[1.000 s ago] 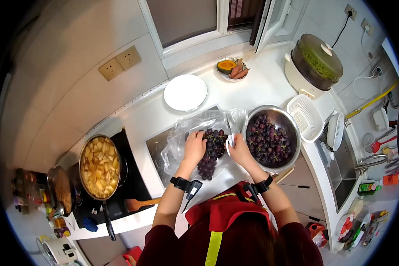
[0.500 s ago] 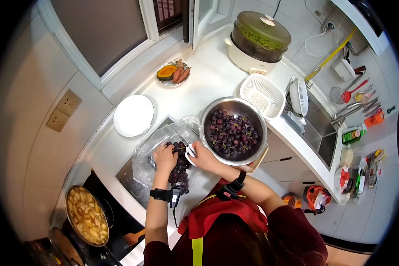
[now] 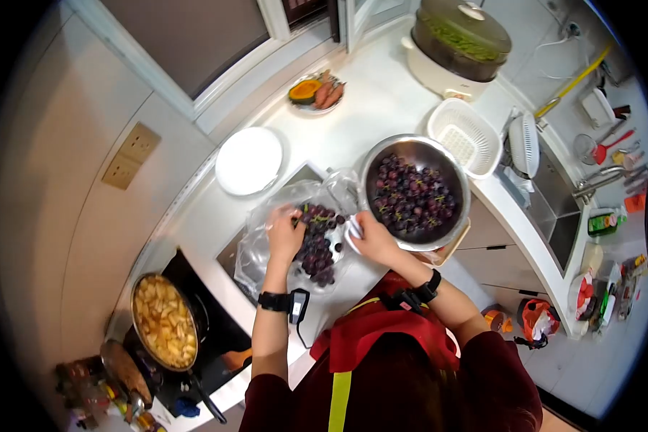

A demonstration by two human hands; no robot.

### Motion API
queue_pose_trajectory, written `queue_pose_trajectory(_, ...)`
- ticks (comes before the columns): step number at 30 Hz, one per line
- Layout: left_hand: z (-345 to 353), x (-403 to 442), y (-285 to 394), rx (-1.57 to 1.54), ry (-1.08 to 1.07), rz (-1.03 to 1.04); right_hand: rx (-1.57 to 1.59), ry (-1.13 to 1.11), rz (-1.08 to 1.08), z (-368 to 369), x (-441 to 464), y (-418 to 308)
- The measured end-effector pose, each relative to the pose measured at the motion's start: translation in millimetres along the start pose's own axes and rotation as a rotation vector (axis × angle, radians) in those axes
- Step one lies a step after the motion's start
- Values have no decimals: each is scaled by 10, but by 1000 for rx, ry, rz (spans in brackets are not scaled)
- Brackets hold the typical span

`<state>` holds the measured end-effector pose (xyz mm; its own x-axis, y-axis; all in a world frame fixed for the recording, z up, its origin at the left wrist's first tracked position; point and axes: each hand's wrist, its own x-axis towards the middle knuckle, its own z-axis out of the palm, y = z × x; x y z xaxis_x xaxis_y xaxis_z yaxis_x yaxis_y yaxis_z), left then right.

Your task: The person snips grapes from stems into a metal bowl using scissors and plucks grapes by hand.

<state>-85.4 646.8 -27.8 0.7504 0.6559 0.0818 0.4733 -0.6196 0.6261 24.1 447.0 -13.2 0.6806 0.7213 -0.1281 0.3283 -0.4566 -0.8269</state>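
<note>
A bunch of dark purple grapes (image 3: pixel 320 245) lies on a crumpled clear plastic bag (image 3: pixel 250 248) on the counter. My left hand (image 3: pixel 286 229) is closed at the upper left of the bunch, fingers pinched on its stem end. To the right, my right hand (image 3: pixel 373 237) grips scissors by their white handle (image 3: pixel 353 234); the blades are hard to make out against the bag. Several single grapes sit at the bunch's right side, near the scissors. Just beyond my right hand stands a steel bowl (image 3: pixel 462 223) holding many loose grapes with short green stems.
A white plate (image 3: pixel 249 160) and a dish with cut pumpkin (image 3: pixel 306 91) stand farther back. Beyond the bowl are a white basket (image 3: pixel 466 137), a lidded steamer (image 3: pixel 450 68) and the sink (image 3: pixel 551 209). At left, a pan of chopped pieces (image 3: pixel 167 320) sits on the stove.
The head view has shifted, so the counter appears farther right and higher. My hands are wider apart: the scissors have drawn back rightward from the bunch, and my left hand has shifted slightly left.
</note>
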Motion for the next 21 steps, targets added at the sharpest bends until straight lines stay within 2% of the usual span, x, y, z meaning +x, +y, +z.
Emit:
queue_pose_trajectory(2, -24, 83, 5, -63, 92, 116, -10, -14, -32, 9, -15, -4)
queue_pose_trajectory(9, 208, 324, -116, 13, 87, -22, 14, -35, -75, 43, -36, 47)
queue_pose_trajectory(13, 137, 284, -26, 7, 93, 52, 102, -118, -51, 28, -74, -22)
queue_pose_trajectory(15, 34, 165, 40, -104, 142, 180, 124, -84, -45, 20, -88, -54)
queue_pose_trajectory(16, -27, 104, 74, -102, 140, 182, 127, -83, -45, 9, -90, -61)
queue_pose_trajectory(18, -196, -27, 196, -188, 187, 286, 317, -40, -134, -42, -119, -54)
queue_pose_trajectory(19, -278, -94, 280, -300, 143, 192, 276, -121, -93, -119, -126, -46)
queue_pose_trajectory(21, -455, -153, 420, -323, 162, 210, 182, -210, -80, -289, -180, -112)
